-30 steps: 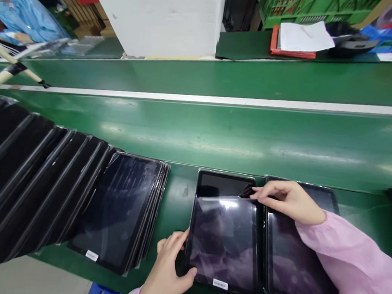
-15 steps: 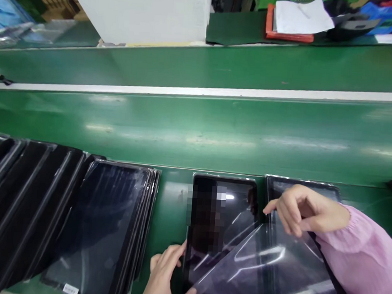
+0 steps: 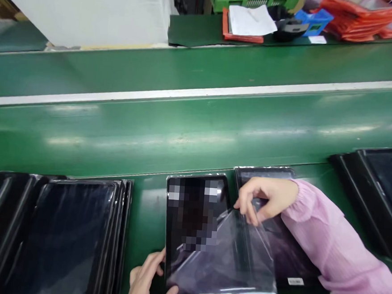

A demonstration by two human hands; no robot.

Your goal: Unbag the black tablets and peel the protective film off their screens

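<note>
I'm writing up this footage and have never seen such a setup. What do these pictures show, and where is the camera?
There's no robot here: one person works with two bare hands, seen from a camera worn on their head, looking forward and down. The left hand touches the left edge of a dark, flat screen panel. The right hand, below a pink sleeve, holds up part of a clear film that slants across that panel. Everything rests on a green surface: another panel partly under the right arm, a stack of panels at left, and more panels at far right.
</note>
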